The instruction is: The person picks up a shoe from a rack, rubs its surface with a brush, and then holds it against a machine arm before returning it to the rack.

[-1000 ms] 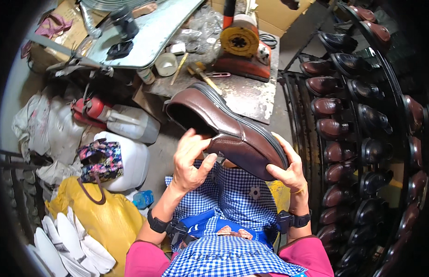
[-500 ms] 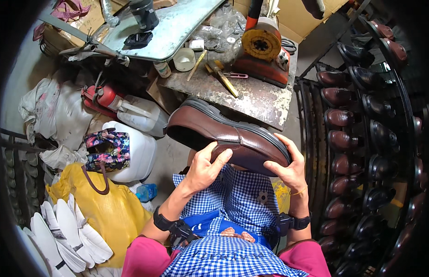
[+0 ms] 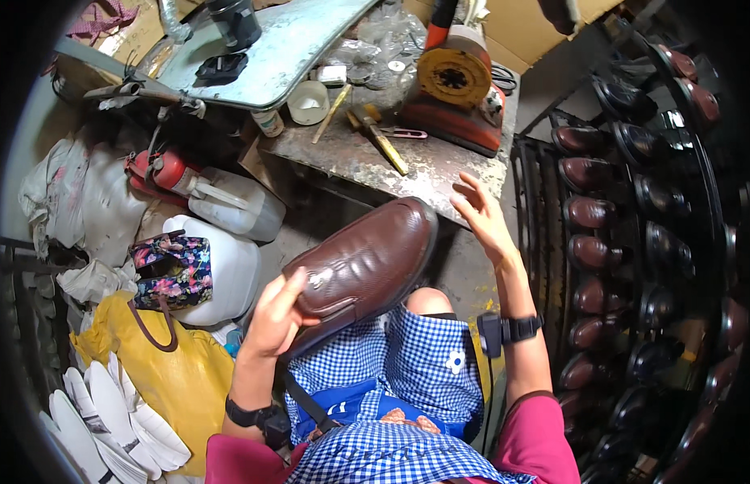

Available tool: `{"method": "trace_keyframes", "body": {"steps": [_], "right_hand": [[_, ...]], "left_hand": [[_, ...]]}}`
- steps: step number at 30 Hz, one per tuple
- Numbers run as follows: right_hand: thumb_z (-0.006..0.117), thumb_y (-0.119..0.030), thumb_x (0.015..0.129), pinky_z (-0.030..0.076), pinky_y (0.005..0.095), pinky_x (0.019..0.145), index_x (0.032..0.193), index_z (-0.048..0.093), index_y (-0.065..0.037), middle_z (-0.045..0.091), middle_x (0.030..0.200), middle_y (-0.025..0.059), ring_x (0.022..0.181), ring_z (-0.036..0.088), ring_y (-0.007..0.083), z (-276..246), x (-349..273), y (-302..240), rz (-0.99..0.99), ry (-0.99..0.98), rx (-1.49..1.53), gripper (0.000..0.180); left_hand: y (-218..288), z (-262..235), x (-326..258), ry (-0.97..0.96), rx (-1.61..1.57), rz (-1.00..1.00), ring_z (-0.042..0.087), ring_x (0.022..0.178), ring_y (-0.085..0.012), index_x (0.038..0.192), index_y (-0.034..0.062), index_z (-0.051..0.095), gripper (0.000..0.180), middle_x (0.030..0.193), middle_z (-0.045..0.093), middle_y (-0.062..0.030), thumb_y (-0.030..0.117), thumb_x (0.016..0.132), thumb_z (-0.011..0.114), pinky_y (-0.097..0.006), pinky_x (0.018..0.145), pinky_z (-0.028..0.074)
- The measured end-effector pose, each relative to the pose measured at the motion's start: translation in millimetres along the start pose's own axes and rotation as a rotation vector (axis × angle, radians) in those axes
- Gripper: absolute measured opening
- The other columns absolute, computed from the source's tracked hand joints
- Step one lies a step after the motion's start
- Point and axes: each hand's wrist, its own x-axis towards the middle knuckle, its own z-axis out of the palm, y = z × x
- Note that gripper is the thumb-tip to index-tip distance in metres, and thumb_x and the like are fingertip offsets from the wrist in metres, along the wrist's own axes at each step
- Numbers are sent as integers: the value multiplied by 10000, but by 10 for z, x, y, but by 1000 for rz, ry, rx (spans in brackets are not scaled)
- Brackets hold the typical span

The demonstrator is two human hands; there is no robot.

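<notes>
left hand (image 3: 274, 319) grips a brown leather shoe (image 3: 363, 262) at its heel end, thumb on the upper and fingers curled under the sole, holding it over the lap with the toe pointing up and to the right toward the tabletop's (image 3: 439, 173) edge. right hand (image 3: 480, 214) is off the shoe, fingers spread and loose, raised just beside the toe and in front of the tabletop's near edge; it holds nothing. both wrists carry dark bands, and a blue checked apron (image 3: 415, 379) covers the lap under the shoe. on the tabletop lie a hammer with a yellow handle (image 3: 379, 137), a small white cup (image 3: 308, 102) and a red machine with a yellow wheel (image 3: 454, 85). to the right stands a dark rack of finished shoes (image 3: 601, 218) in rows. to the left, on the floor, sit a white plastic jug (image 3: 230, 274), a flowered bag (image 3: 172, 270), a yellow bag (image 3: 161, 375) and a stack of white soles (image 3: 109, 419).
</notes>
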Motion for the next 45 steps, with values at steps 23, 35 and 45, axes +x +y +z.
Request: {"method": "trace_keyframes", "body": {"steps": [23, 35, 45], "right_hand": [[528, -191, 873, 474, 397, 628, 971, 580, -57, 620, 700, 169, 680, 622, 332, 1181, 1426, -663, -415, 339, -535, 174], [625, -230, 793, 489, 409, 690, 933, 658, -114, 644, 816, 167, 783, 628, 332, 1803, 1953, -796, -546, 182, -822, 184], [596, -207, 790, 491, 423, 703, 862, 680, -116, 647, 813, 169, 795, 630, 336, 1775, 2068, -870, -454, 101, -809, 143]], "left_hand": [[-248, -795, 72, 411, -384, 111, 589, 1030, -236, 1207, 2, 462, 388, 1166, 572, -123, 285, 944, 420, -393, 878, 484], [-472, -966, 69, 500, -373, 80, 607, 987, -247, 1181, -11, 473, 348, 1125, 584, -146, 240, 951, 399, -388, 834, 512], [-439, -913, 7, 561, -402, 123, 640, 866, -170, 1133, 31, 526, 295, 1053, 618, -82, 239, 939, 447, -292, 659, 548]]}}
